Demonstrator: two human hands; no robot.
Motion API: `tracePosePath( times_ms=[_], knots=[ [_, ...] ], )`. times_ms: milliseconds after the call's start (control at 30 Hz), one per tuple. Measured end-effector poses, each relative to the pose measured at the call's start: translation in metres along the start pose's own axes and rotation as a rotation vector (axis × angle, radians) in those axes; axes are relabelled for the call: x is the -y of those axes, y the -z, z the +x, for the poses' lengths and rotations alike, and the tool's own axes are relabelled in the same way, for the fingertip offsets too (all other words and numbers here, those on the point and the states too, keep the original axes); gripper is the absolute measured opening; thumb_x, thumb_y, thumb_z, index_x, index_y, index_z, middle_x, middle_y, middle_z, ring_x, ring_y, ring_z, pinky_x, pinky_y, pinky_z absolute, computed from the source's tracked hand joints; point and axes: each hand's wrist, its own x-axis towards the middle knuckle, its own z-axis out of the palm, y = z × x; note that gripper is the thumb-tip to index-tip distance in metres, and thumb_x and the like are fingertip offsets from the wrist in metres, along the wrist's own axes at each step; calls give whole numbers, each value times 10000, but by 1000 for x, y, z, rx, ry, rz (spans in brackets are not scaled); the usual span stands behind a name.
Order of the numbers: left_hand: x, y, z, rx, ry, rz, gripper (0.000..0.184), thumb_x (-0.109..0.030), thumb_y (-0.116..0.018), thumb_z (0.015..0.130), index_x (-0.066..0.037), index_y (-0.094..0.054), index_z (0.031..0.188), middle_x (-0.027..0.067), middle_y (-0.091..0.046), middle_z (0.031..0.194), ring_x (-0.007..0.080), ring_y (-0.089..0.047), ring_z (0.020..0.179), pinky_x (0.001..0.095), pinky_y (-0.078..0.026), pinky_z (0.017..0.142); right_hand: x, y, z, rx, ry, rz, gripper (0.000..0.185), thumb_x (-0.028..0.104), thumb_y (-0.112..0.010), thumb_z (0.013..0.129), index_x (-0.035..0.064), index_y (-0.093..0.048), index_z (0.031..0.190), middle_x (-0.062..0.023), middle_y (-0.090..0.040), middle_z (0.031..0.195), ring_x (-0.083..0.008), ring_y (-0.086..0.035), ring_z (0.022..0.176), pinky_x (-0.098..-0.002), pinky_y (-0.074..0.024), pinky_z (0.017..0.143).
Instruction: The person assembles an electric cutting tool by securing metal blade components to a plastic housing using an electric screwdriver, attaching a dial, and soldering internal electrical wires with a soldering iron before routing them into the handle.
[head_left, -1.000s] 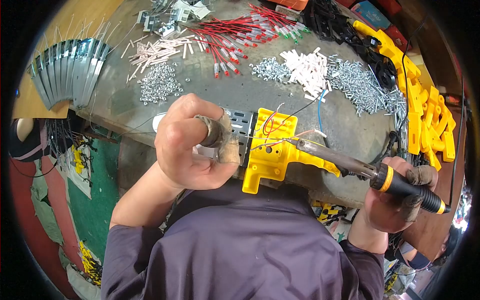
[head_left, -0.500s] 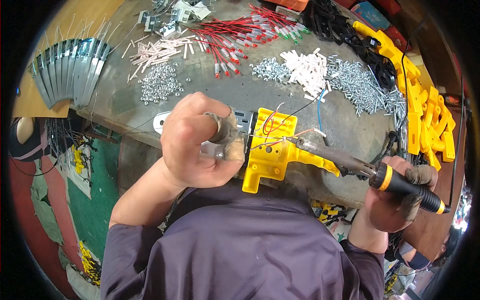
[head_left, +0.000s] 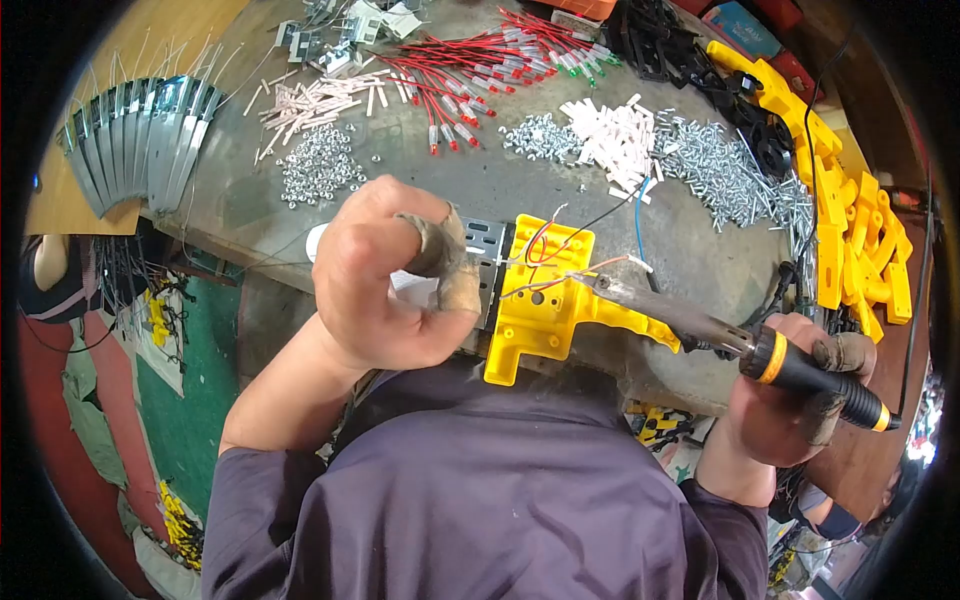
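Note:
My right hand (head_left: 800,390) is wrapped round the black handle of a soldering iron (head_left: 690,322). The iron's tip meets thin wires over a yellow plastic housing (head_left: 540,310). To the left, my left hand (head_left: 395,275), with covered fingertips, is closed in a pinch; thin wire runs from its fingers toward the iron's tip, though the pinched piece is mostly hidden. A perforated metal plate (head_left: 485,240) adjoins the housing's left side, partly behind my left hand. Red, black and orange wires rise from the housing, and a blue wire (head_left: 640,225) stands behind it.
Along the back lie metal nuts (head_left: 318,165), pale sleeves (head_left: 325,100), red-wired lamps (head_left: 455,100), white pieces (head_left: 610,140) and screws (head_left: 725,170). Yellow housings (head_left: 865,245) are heaped at right. Metal strips (head_left: 140,140) fan out at left.
My left hand first shifted slightly right, then back left. The thin wire near the iron's tip has changed its line a little. The iron has hardly moved.

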Motion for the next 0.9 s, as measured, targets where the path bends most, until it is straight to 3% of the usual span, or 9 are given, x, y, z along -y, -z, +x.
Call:
tracePosePath(
  times_ms=[100, 200, 267, 400, 600, 700, 800, 867, 900],
  knots=[
    [12, 1, 10, -80, -17, -11, 411, 106, -618, 669, 1, -445, 1027, 106, -566, 782, 155, -539, 597, 253, -436, 514, 2, 3, 3, 118, -57, 17, 361, 367, -645, 812, 123, -521, 1048, -12, -559, 791, -124, -497, 640, -276, -367, 626],
    [38, 10, 26, -104, 11, 175, 349, 81, -640, 702, -4, -487, 1003, 66, -574, 809, 125, -528, 639, 235, -432, 563, 5, 6, 8, 198, -50, -54, 362, 373, -655, 809, 127, -520, 1037, -5, -548, 752, -118, -478, 611, -269, -358, 613],
    [46, 13, 33, -81, 315, 90, 287, 50, -648, 742, -16, -518, 990, 28, -574, 811, 99, -505, 674, 224, -424, 616, 3, -9, 9, 30, 47, -118, 290, 317, -664, 867, 116, -464, 926, -27, -545, 572, -148, -492, 456, -274, -405, 458],
    [42, 8, 38, -97, 395, -11, 268, 32, -635, 768, -27, -528, 1006, 4, -568, 800, 85, -494, 692, 226, -417, 637, 3, -6, 1, -14, -6, -164, 372, 378, -671, 803, 121, -519, 1024, 3, -494, 675, -123, -432, 566, -289, -349, 599],
    [52, 6, 32, 61, 476, 96, 278, 36, -592, 780, -5, -530, 1049, 58, -596, 826, 118, -526, 679, 239, -433, 637, -3, -5, -5, -24, -24, -146, 392, 383, -683, 801, 109, -512, 1022, 7, -463, 663, -122, -407, 558, -293, -331, 593],
    [59, 5, 34, 95, 476, 53, 278, 32, -572, 795, 13, -524, 1068, 94, -613, 885, 180, -572, 726, 281, -454, 666, -4, 7, -8, -30, -35, -150, 393, 389, -685, 803, 110, -512, 1020, 2, -468, 666, -122, -407, 565, -291, -321, 587],
    [59, 4, 38, 146, 347, 209, 251, 2, -583, 811, 13, -528, 1056, 105, -608, 910, 258, -585, 813, 339, -461, 726, -1, -4, -1, -3, -36, -147, 384, 376, -681, 815, 107, -514, 1032, 2, -470, 658, -128, -422, 582, -285, -346, 611],
    [48, 2, 41, 180, 222, 306, 241, -24, -605, 803, -21, -550, 1038, 101, -600, 926, 292, -571, 887, 371, -429, 793, 2, -10, 8, -26, 48, -109, 283, 303, -647, 867, 114, -439, 895, -44, -550, 678, -161, -521, 468, -291, -408, 445],
    [37, 0, 42, 182, 222, 305, 241, -24, -605, 803, -21, -550, 1038, 101, -600, 926, 292, -571, 887, 371, -429, 793, 3, -8, 8, -29, 48, -110, 283, 303, -647, 867, 114, -439, 895, -44, -550, 678, -161, -521, 468, -291, -408, 445]
  ],
)
